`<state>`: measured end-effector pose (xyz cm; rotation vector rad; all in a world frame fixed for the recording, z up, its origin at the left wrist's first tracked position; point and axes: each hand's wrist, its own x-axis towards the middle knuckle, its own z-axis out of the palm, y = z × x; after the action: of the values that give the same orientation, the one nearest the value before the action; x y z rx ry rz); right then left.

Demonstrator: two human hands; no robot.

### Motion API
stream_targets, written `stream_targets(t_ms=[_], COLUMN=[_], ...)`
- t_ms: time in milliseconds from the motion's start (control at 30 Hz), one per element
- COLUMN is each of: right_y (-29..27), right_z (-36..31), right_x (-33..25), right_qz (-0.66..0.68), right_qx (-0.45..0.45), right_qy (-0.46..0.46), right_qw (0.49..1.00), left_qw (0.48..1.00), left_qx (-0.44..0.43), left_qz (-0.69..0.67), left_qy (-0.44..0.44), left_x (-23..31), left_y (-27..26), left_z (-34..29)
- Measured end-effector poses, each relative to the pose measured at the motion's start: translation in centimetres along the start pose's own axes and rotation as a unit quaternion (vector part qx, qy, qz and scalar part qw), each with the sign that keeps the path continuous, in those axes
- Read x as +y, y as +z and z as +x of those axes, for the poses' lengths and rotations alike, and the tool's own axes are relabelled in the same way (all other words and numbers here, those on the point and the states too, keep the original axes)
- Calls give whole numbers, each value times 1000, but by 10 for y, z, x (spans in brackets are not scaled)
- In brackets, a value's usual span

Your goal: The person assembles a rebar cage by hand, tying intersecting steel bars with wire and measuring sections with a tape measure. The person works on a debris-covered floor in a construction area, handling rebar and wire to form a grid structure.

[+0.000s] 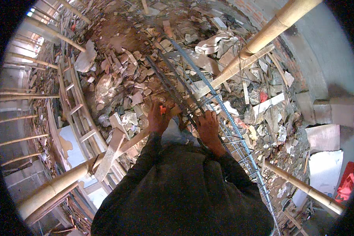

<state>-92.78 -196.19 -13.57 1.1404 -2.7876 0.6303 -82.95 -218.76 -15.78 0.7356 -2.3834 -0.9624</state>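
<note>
A long rebar cage (pixel 240 137) of ribbed steel bars and thin square stirrups runs diagonally in front of me. My right hand (pixel 208 126) is closed at its near dark bars, fingers curled over the steel. To its left, my left hand (pixel 159 118) is closed, its fingers bent inward beside a small orange-red piece (pixel 163 109). What those fingers hold is too dark and small to name. A wooden beam (pixel 135 142) crosses the cage and passes by both hands. Below and between the hands a pale patch (pixel 177 133) shows in front of my dark shirt.
Thick bamboo poles (pixel 281 24) slant at the upper right and lower left (pixel 61 187). Wood scraps and broken rubble (pixel 122 69) cover the ground. A wooden ladder (pixel 77 109) lies at left. Concrete and brick walls (pixel 322 67) stand right, with a white board (pixel 324 171) and red cloth (pixel 345 185).
</note>
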Motion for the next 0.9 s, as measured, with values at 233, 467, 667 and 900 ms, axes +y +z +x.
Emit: stream_targets(t_ms=[233,467,667,900], right_y=[-6,-4,20,-5], right_z=[5,-14,-34,-47], right_x=[1,11,23,3], right_qz=[-20,-9,-6,22], right_qx=[-25,-55,90,0], right_qy=[-51,-8,17,19], right_qw=[998,998,996,1000], left_qw=[999,982,963,878], left_qx=[-3,-9,-99,-37], left_qz=[32,-124,-192,-373], left_qy=[-23,-139,-160,-297], left_x=[0,-39,-84,-91], left_y=[-3,16,42,59], left_z=[-1,7,49,129])
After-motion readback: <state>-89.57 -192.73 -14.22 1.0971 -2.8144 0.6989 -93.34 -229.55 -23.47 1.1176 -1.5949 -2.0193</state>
